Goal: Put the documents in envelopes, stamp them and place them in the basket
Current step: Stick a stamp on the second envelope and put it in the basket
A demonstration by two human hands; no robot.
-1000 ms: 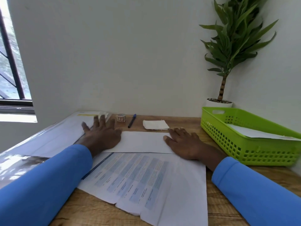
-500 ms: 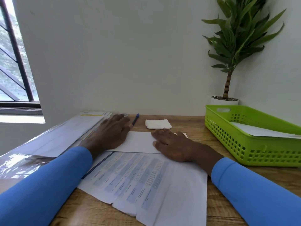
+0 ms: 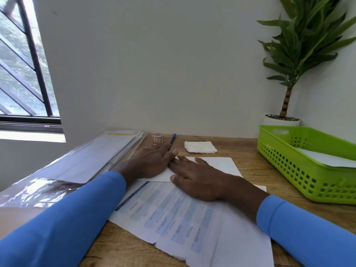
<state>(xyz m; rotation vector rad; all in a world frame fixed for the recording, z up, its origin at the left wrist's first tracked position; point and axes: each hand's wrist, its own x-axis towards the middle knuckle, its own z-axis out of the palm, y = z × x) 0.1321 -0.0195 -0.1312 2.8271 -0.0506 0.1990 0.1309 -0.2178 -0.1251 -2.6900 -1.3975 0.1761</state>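
No writing can be read: the printed documents [image 3: 173,214], fanned out at the near edge of the wooden table [image 3: 256,170], show blue table blocks with text too small to make out, and the yellow strip on the stack of envelopes [image 3: 100,155] at the left is blank as far as can be told. A white envelope [image 3: 217,165] lies flat just beyond the documents. The left hand [image 3: 152,160] and right hand [image 3: 196,180] press on it side by side, fingers straight, gripping nothing. Behind them lie a stamp roll [image 3: 158,137], a blue pen [image 3: 172,139] and a folded white cloth [image 3: 200,147]. The green basket [image 3: 300,170] at the right holds white paper. A potted plant [image 3: 304,45] stands in the corner of pale walls; a barred window [image 3: 21,64] is at the left.
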